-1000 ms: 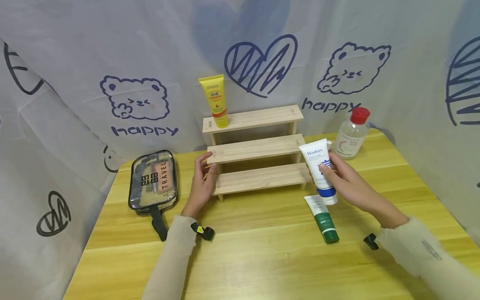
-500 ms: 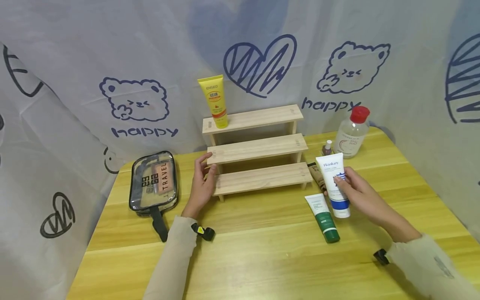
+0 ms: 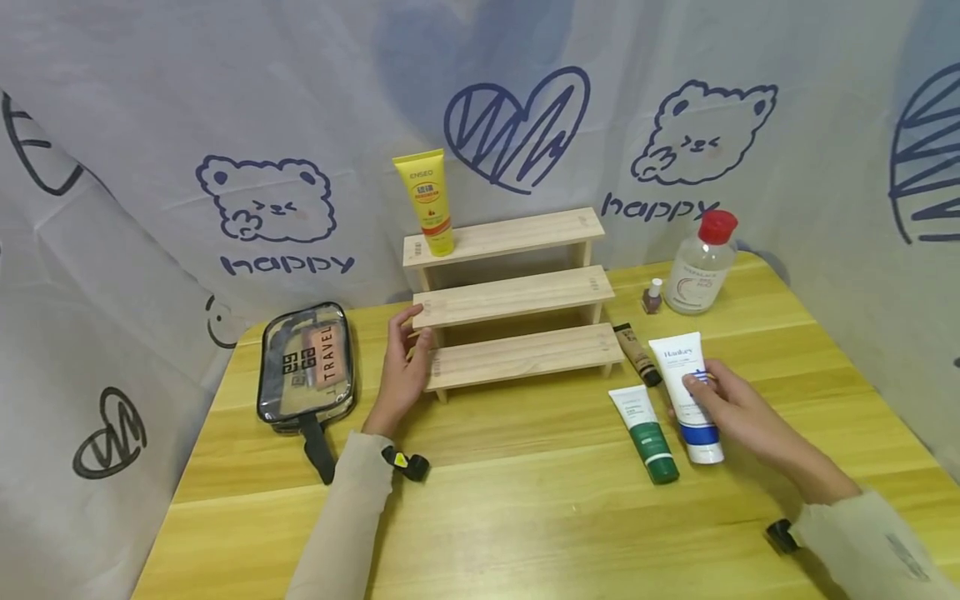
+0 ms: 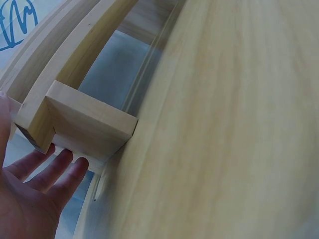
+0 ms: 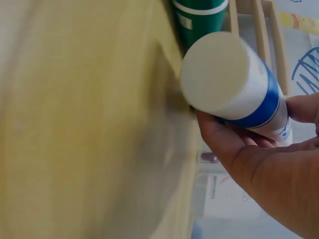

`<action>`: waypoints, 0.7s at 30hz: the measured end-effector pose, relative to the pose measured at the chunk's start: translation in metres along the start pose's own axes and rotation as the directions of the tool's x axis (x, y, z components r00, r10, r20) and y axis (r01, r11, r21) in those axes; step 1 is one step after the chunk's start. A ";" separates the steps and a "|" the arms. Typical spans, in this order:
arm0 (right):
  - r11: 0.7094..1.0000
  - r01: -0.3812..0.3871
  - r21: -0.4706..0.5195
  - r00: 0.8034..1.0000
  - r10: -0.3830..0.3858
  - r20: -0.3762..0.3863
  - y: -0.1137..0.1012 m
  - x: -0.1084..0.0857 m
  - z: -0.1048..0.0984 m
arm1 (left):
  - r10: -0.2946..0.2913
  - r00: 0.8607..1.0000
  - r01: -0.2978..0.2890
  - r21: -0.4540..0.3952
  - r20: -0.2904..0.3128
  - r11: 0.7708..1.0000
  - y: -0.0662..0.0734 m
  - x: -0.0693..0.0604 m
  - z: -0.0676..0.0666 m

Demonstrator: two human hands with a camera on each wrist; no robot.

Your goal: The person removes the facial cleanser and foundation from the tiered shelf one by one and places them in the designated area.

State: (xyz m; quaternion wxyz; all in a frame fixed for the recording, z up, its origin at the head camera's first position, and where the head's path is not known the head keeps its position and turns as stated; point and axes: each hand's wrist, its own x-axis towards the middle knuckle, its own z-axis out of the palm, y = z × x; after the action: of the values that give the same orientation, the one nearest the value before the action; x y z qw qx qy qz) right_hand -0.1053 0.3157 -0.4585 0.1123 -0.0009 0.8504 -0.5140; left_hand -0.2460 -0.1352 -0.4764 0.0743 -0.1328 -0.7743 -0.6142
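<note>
My right hand [image 3: 738,408] grips a white squeeze tube [image 3: 678,354] with a blue band, thumb on its front; in the right wrist view its white cap [image 5: 214,72] points at the camera. Whether the tube touches the table I cannot tell. Beside it lies a green-and-white tube [image 3: 643,433]. My left hand [image 3: 405,367] is at the left end of a three-step wooden shelf [image 3: 525,357]. In the left wrist view, its loosely extended fingers [image 4: 62,162] touch the end of a step. A yellow tube [image 3: 431,204] stands upright on the top step's left end.
A small gold-brown tube [image 3: 636,354] with a black cap lies right of the shelf. Behind it stand a nail polish bottle [image 3: 652,296] and a clear red-capped bottle [image 3: 701,267]. A transparent travel pouch [image 3: 306,362] lies left on the wooden table [image 3: 525,517]; a printed curtain [image 3: 525,42] hangs behind.
My right hand has carried the white tube rightward and nearer, away from the shelf's right end. The small brown tube and the nail polish bottle are now uncovered. My left hand stays put.
</note>
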 end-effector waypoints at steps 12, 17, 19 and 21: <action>0.995 -0.096 0.016 0.995 0.096 0.033 0.016 -0.004 0.003 | 0.004 1.000 -0.004 -0.027 0.006 1.000 -0.031 0.009 -0.003; 0.984 -0.140 -0.106 0.990 0.139 -0.018 0.014 -0.001 0.002 | 0.025 1.000 -0.025 -0.014 0.015 1.000 -0.033 0.009 -0.005; 0.970 -0.166 -0.180 0.986 0.160 -0.046 0.014 -0.001 0.001 | 0.029 0.999 -0.029 -0.006 0.016 1.000 -0.033 0.008 -0.005; 0.953 -0.191 -0.236 0.981 0.180 -0.069 0.014 0.000 0.000 | 0.032 0.999 -0.032 0.004 0.015 0.999 -0.032 0.008 -0.006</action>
State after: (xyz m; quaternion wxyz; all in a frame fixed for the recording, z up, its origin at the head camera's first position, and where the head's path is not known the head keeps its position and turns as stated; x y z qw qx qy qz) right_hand -0.1038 0.3225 -0.4707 0.1392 0.0773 0.9053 -0.3937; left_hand -0.2638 -0.1465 -0.5029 0.0788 -0.1494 -0.7740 -0.6103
